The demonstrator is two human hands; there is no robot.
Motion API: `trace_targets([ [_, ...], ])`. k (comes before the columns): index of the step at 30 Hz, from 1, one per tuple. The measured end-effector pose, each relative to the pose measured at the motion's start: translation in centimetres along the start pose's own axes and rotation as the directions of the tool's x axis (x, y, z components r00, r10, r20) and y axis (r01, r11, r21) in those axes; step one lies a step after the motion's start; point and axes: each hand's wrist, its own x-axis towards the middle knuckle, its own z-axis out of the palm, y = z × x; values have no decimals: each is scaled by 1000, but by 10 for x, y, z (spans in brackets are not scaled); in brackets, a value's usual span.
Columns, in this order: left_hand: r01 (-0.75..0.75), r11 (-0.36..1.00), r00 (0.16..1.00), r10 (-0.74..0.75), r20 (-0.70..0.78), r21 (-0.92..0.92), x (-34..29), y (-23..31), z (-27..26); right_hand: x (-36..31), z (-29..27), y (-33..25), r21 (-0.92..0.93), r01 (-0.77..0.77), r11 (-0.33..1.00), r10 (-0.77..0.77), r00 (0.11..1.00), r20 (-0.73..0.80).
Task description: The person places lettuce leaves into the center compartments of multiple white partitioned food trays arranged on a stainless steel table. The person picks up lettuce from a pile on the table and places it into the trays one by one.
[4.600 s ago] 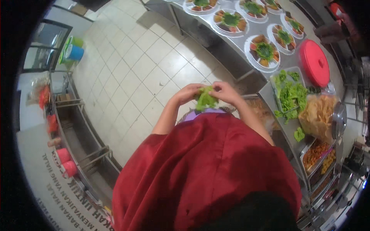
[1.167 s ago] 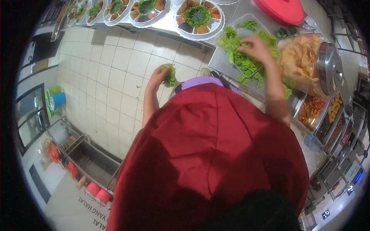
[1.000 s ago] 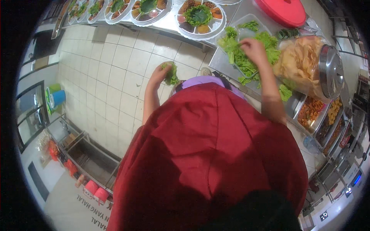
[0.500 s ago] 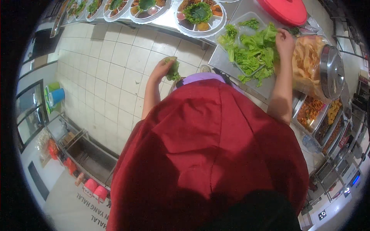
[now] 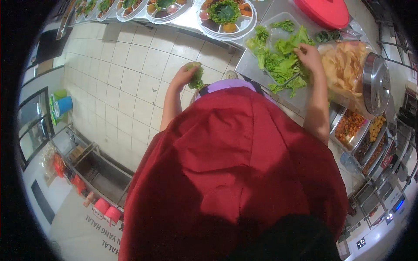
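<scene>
My left hand is closed around a piece of green lettuce, held out over the tiled floor. On the right, my right hand rests at the right side of a heap of lettuce leaves, its fingers bent onto a leaf. The heap fills a clear plastic tub on the metal counter, and some leaves spill past its front edge. How firmly the right fingers grip the leaf is partly hidden.
Round white compartment platters with food line the counter at the far side. A red lid, a large jar of crackers with a metal lid and metal food trays stand at the right. A basin is at lower left.
My right hand has moved left and slightly nearer, from the tub's right edge onto the lettuce. My left hand keeps its lettuce in nearly the same place.
</scene>
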Motion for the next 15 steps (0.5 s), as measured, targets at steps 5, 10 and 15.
trace_targets([
  [5,-43,997,999,43,5,71,-5,23,9,0,-5,-4,519,-153,841,94,986,138],
  [10,-138,982,986,124,112,133,-17,71,40,-5,-2,-54,828,-315,464,51,943,330],
  [15,-197,972,966,170,197,130,-24,93,71,-7,49,-115,825,-405,394,-128,865,486],
])
